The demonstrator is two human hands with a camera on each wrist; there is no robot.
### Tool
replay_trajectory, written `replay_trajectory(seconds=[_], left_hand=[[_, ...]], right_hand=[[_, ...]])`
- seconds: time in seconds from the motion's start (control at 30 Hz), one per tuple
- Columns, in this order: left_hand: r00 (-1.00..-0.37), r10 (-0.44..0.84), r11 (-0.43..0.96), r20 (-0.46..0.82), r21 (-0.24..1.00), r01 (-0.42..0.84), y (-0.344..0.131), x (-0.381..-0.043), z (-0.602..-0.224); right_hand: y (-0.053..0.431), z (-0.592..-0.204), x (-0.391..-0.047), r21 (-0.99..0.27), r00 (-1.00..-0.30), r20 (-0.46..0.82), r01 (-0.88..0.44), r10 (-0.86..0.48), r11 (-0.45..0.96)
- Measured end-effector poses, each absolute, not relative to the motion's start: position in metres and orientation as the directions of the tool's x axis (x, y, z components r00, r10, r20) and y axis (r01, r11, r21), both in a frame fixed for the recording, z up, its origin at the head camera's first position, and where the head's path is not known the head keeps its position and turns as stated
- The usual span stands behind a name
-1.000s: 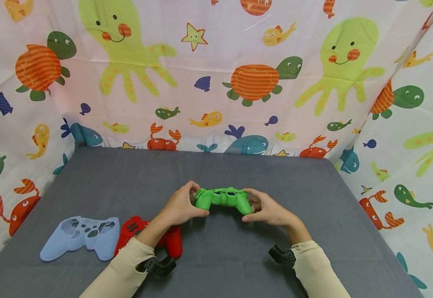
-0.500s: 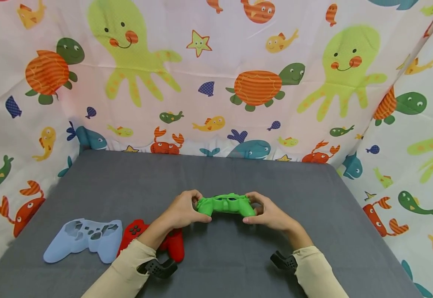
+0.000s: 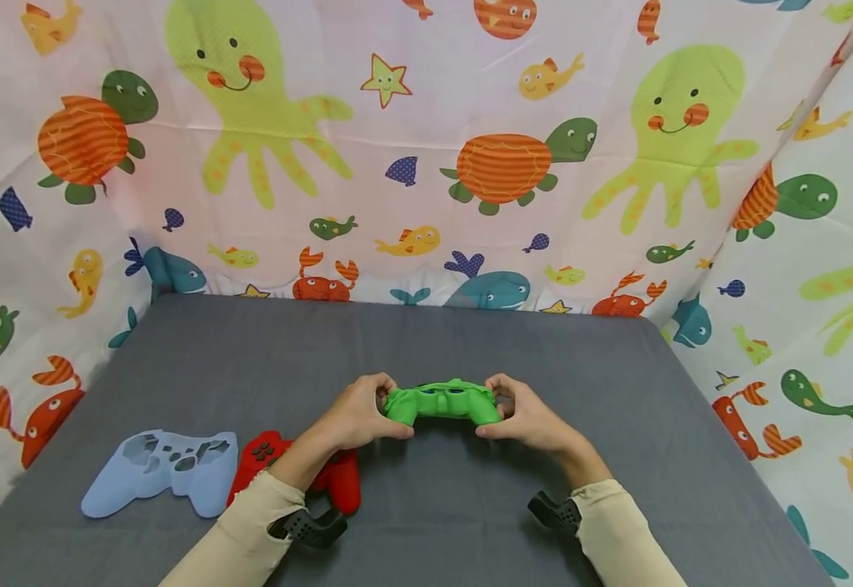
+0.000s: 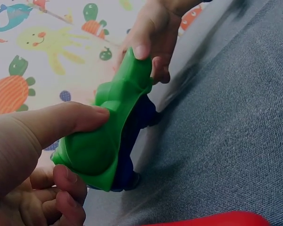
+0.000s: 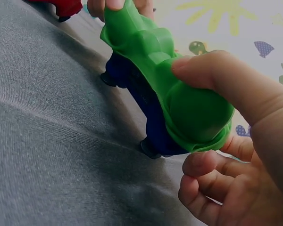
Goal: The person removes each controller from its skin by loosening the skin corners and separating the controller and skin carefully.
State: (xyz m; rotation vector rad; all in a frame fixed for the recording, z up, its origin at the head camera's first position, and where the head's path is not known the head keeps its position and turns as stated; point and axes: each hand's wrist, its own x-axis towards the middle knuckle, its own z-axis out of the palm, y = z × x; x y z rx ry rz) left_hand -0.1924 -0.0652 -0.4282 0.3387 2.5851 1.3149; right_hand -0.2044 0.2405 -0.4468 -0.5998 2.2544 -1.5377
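A green silicone cover is on a dark blue game controller, held between both hands just above the cloth-covered table. The controller's thumbsticks face down towards the cloth in the wrist views, and part of its blue face shows past the cover's edge. My left hand grips the left end, thumb pressed on the green side and fingers curled at the rim. At the opposite end my right hand holds it the same way, thumb on the rounded grip. Fingertips behind the cover are partly hidden in the head view.
A red game controller lies on the grey table, partly behind my left forearm. Left of it lies a light blue controller cover with cut-out holes. A curtain printed with sea animals stands at the back and sides.
The head view has shifted slightly. The green-covered controller has tilted a little between the hands, which keep their grip at both ends. The red controller and light blue cover stay in place.
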Motion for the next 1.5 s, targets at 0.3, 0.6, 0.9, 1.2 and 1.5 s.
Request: replay_trajectory(seconds=[0.3, 0.6, 0.9, 1.2, 1.5], left_hand=[[-0.949, 0.299, 0.581, -0.100, 0.808, 0.098, -0.068, -0.192, -0.427], [-0.946, 0.309, 0.568, -0.104, 0.818, 0.096, -0.066, -0.191, -0.425], [-0.945, 0.314, 0.556, -0.093, 0.825, 0.103, -0.068, -0.192, -0.423], [-0.946, 0.314, 0.559, -0.076, 0.821, 0.120, -0.067, -0.194, -0.424], [-0.960, 0.267, 0.583, -0.077, 0.806, 0.097, -0.065, -0.192, -0.426]], right_hand=[[0.237, -0.445, -0.204, -0.926, -0.849, -0.016, -0.187, -0.529, 0.328], [0.240, -0.442, -0.201, -0.936, -0.857, -0.027, -0.160, -0.514, 0.315], [0.238, -0.437, -0.201, -0.918, -0.861, -0.023, -0.184, -0.509, 0.352], [0.238, -0.436, -0.198, -0.914, -0.863, -0.041, -0.171, -0.504, 0.367], [0.239, -0.436, -0.199, -0.920, -0.885, -0.066, -0.125, -0.461, 0.371]])
